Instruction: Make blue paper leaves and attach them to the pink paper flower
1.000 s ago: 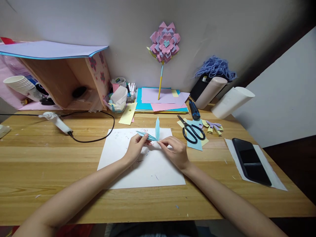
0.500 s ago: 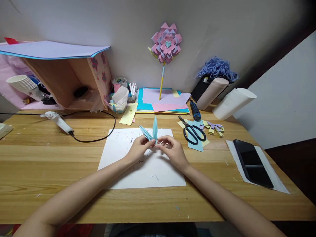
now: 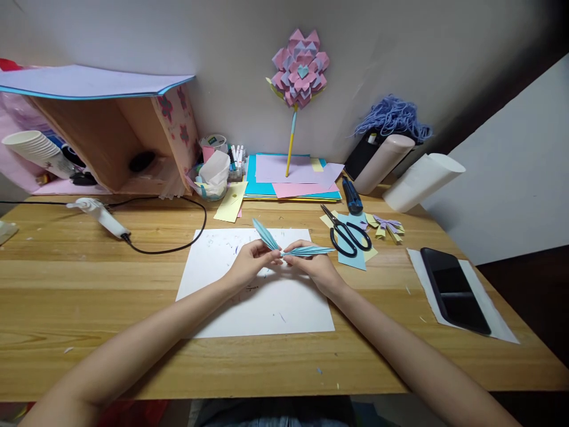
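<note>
Both hands meet over a white sheet of paper (image 3: 262, 302) on the wooden desk (image 3: 89, 284). Between them is a light blue pleated paper piece (image 3: 306, 251), folded in the middle into two narrow fans. My left hand (image 3: 251, 264) pinches its centre, with one fan pointing up and to the left. My right hand (image 3: 313, 267) pinches beside it, under the other fan, which lies level and points right. The fingers of both hands are closed on the paper.
Black scissors (image 3: 349, 236) lie on paper scraps to the right, near a blue utility knife (image 3: 352, 198) and a phone (image 3: 456, 289). A glue gun (image 3: 100, 216) with its cord lies at left. Coloured paper sheets (image 3: 293, 177), a paper flower (image 3: 301, 65) and a box (image 3: 111, 142) stand behind.
The right-hand fan, upright before, has swung down to lie level pointing right. The left-hand fan has tilted upward. Both hands stayed pinched at the centre.
</note>
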`<action>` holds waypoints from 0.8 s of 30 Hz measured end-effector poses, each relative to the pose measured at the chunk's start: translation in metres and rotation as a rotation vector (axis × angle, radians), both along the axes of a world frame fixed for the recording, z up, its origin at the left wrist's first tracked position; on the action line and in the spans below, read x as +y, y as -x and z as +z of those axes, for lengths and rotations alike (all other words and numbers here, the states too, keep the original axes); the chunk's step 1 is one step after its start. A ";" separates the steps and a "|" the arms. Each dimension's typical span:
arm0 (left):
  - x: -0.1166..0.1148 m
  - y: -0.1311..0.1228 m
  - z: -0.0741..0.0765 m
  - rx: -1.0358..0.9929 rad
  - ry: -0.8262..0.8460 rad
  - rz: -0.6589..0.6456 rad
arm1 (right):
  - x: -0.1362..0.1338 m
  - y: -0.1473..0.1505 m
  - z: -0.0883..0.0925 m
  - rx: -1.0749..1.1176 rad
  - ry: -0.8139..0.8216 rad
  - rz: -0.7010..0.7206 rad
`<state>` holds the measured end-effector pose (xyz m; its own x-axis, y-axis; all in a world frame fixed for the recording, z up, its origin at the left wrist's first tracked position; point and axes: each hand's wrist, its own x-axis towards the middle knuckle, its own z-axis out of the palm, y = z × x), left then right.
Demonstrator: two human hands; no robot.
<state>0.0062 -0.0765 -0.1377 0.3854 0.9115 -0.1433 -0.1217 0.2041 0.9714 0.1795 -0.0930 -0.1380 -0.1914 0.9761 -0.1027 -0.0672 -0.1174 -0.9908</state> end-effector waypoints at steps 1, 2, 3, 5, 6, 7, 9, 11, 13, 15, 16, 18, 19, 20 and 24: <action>0.000 0.000 0.000 -0.023 -0.003 -0.026 | 0.000 0.001 -0.001 0.015 -0.001 -0.012; -0.001 0.000 0.000 -0.035 -0.012 -0.047 | 0.000 0.001 -0.002 0.032 0.001 -0.023; -0.001 0.000 0.000 -0.037 -0.025 -0.060 | 0.000 0.002 -0.003 0.047 0.005 -0.029; -0.002 0.000 0.000 -0.023 -0.044 -0.068 | -0.001 0.002 -0.004 0.067 0.013 -0.025; -0.002 0.001 0.000 -0.017 -0.045 -0.073 | -0.001 0.003 -0.005 0.075 0.016 -0.018; -0.002 0.000 -0.001 -0.019 -0.042 -0.076 | -0.001 0.003 -0.005 0.083 0.018 -0.007; -0.001 0.000 -0.002 -0.025 -0.021 -0.064 | 0.000 0.003 -0.005 0.096 0.012 0.008; -0.001 0.000 -0.004 -0.009 0.000 -0.023 | 0.000 0.003 -0.005 0.093 -0.006 0.008; -0.001 -0.001 -0.004 0.000 0.011 0.014 | 0.000 0.003 -0.006 0.081 -0.025 -0.001; -0.001 -0.002 -0.003 -0.006 0.003 0.027 | 0.000 0.004 -0.006 0.082 -0.037 -0.019; -0.002 -0.002 -0.003 -0.011 -0.011 0.023 | 0.000 0.005 -0.007 0.089 -0.039 -0.030; -0.003 -0.002 -0.002 -0.016 -0.040 0.006 | -0.001 0.007 -0.007 0.108 -0.038 -0.043; -0.003 -0.002 -0.001 -0.015 -0.050 -0.003 | -0.002 0.008 -0.007 0.118 -0.038 -0.044; -0.004 -0.002 0.000 -0.015 -0.057 -0.006 | -0.002 0.008 -0.007 0.126 -0.038 -0.042; -0.005 -0.002 0.002 -0.012 -0.055 0.030 | -0.004 0.011 -0.005 0.123 -0.045 -0.042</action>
